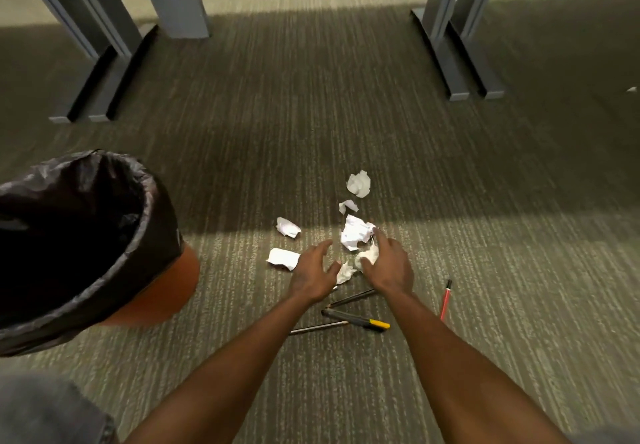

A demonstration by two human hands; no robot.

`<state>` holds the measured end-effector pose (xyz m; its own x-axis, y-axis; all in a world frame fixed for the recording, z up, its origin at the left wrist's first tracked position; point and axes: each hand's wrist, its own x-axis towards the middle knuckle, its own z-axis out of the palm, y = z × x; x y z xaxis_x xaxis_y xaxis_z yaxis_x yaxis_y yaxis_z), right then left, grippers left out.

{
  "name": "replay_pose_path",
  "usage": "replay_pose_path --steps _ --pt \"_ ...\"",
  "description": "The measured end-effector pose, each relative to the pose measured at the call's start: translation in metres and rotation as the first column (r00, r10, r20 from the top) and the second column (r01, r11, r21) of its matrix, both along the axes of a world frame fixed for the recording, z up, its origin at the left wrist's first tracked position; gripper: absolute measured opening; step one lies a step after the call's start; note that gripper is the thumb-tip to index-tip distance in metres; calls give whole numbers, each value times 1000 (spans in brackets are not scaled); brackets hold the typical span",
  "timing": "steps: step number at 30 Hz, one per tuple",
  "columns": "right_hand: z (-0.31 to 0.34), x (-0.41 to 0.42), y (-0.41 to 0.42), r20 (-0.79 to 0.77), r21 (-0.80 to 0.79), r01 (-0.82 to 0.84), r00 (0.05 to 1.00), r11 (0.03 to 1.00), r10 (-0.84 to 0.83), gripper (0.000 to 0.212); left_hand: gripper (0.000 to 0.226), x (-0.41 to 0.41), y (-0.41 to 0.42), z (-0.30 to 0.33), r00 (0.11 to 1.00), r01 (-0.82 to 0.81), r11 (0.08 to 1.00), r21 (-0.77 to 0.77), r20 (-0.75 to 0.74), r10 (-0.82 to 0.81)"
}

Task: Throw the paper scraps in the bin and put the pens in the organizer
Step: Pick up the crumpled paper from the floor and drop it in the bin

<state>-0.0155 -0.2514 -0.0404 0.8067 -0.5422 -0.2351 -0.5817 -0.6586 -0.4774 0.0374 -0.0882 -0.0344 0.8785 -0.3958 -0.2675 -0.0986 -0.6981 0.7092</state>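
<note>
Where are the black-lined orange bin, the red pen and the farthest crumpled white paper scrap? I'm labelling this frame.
black-lined orange bin [188, 281]: head view, on its bare orange wall.
red pen [445, 300]: head view, mid-barrel.
farthest crumpled white paper scrap [358, 184]: head view, its centre.

We see our two bare forearms, unsleeved up to the frame's bottom edge, our left hand [311, 275] and right hand [389, 263] without rings, watch or gloves, and blurred grey-blue fabric [45, 409] in the lower left corner.
</note>
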Motion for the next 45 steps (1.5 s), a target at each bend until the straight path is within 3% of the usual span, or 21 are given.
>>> replay_pose_path --steps 9,13,16,19,22,24,26,28,31,35,37,40,45 --pt "-29 2 2 -65 -157 12 998 988 -23 68 53 -1 -34 -42 981 172 968 184 61 -185" --pt "-33 -2 -5 92 -37 145 986 989 -141 45 35 -3 -39 -54 974 166 947 277 102 -200" --pt "-31 0 -14 222 206 314 907 927 -357 36 28 -5 -39 -59 992 56 987 148 106 -72" --pt "-29 4 -31 199 509 416 795 754 -573 34 22 1 -35 -57 986 -152 987 -53 67 155" --pt "-30 10 -44 80 830 365 672 423 -736 28 24 19 -20 -51 914 -404 898 -175 -25 406" --pt "-27 12 -48 -17 921 320 600 220 -800 26 31 31 -7 -45 834 -548 804 -230 -81 546" --pt "-27 14 -48 -78 928 339 585 156 -807 22 36 44 10 -40 760 -641 733 -228 -57 648" --pt "-31 19 -43 -96 887 409 616 213 -782 17 38 57 30 -40 706 -694 693 -197 4 708" --pt "-33 29 -28 -52 745 488 722 455 -690 14 35 69 55 -50 705 -687 717 -119 127 697" --pt "-37 44 -5 141 401 429 844 810 -517 28 49 66 71 -74 872 -466 872 150 247 424" --pt "-38 49 3 166 155 329 921 931 -353 50 59 61 74 -86 919 -333 910 246 299 256" --pt "-39 56 7 113 -135 141 986 981 -126 80 66 54 73 -97 930 -227 915 334 353 101" --pt "-39 67 11 -44 -265 -78 997 961 68 87 54 46 72 -96 930 -227 946 231 341 140"
